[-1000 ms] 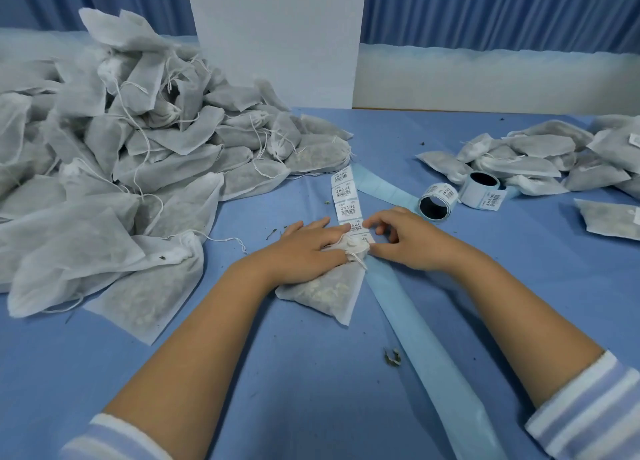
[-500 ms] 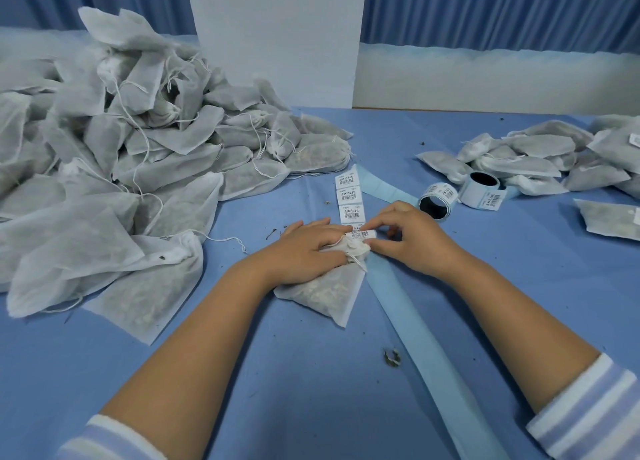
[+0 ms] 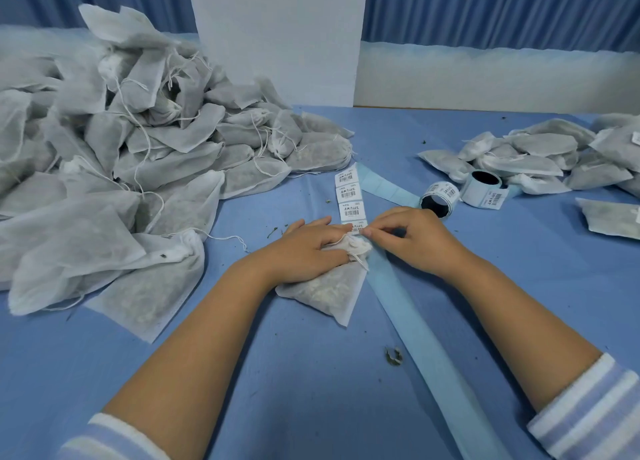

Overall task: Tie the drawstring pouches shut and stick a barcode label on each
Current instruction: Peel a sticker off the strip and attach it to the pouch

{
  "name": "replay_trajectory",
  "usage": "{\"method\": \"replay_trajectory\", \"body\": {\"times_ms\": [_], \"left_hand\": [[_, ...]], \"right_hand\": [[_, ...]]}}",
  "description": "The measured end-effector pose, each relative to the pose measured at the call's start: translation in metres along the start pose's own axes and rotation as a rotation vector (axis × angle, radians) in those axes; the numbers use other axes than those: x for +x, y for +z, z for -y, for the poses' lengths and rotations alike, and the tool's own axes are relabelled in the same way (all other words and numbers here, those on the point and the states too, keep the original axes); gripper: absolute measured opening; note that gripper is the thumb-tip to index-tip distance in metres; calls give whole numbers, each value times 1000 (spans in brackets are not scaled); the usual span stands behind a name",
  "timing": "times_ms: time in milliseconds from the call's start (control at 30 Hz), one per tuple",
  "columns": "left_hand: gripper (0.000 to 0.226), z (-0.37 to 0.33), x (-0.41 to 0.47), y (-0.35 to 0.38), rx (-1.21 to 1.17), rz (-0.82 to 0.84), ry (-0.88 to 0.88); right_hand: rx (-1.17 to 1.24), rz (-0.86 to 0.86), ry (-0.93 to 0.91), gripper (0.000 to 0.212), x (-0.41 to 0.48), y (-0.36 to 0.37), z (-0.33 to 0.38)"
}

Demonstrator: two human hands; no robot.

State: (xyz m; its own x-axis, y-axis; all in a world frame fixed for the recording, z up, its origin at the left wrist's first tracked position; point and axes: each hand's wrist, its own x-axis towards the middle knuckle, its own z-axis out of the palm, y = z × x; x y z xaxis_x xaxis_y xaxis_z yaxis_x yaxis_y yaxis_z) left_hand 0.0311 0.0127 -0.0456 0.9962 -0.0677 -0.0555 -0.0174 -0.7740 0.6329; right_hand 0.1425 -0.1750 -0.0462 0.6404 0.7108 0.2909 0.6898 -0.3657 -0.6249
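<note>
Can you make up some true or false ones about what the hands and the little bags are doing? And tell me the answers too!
The left hand lies flat on a pouch. True.
The right hand holds scissors. False: it pinches a barcode label at the near end of the label strip.
The bigger pile of pouches is on the person's left. True.
Only one roll of labels is on the table. False: a label roll lies beside a second roll.
</note>
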Motion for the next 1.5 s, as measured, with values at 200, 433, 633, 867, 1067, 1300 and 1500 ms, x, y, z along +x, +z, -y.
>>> {"method": "replay_trajectory", "body": {"times_ms": [200,433,633,867,1067,1300,1500], "left_hand": [[31,1,2,0,25,-3,-14],[29,1,1,1,20,-6,-11],[30,0,0,0,17,9,-18],[13,0,-2,0,28,-57,62],[26,-5,-5,3,211,-255,259],[28,-6,-5,3,121,-128,110],[41,-12,-6,2,125,-87,84]], "right_hand": [[48,-68,119,18,3,5,0],[63,-180,209,33,4,9,2],[83,-236,230,24,4,15,5],[33,-273,218,20,5,17,5],[-53,-199,157,20,3,17,6],[-62,-165,183,20,4,16,8],[-27,-185,217,24,5,14,9]]}}
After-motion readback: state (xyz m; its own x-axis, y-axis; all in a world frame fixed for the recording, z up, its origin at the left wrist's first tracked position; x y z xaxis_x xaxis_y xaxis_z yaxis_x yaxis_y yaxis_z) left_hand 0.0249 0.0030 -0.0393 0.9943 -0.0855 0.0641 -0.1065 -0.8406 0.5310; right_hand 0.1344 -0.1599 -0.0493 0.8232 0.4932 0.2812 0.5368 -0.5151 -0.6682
